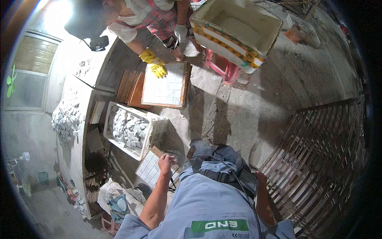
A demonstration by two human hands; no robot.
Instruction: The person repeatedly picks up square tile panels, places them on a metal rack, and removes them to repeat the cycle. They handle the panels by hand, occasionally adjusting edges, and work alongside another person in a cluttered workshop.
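Note:
My left hand (pixel 167 162) is over a board of square white tiles (pixel 149 169) with a brown edge, low at my left side. Its fingers are curled together, and whatever they may hold is too small to make out. I cannot tell whether the hand touches the board. My right arm (pixel 266 201) hangs at my right side, and its fingers cannot be made out. Beyond the tiled board stands a white plastic crate (pixel 157 133) full of loose grey-white tile pieces (pixel 129 126).
Ahead, a co-worker's yellow-gloved hand (pixel 155 63) rests on a stack of tiled boards (pixel 165 89). A large white foam box (pixel 227 38) sits on a pink stool (pixel 225 67). Slatted racks (pixel 318 159) line my right. A worktable with tile pieces (pixel 67 119) stands left.

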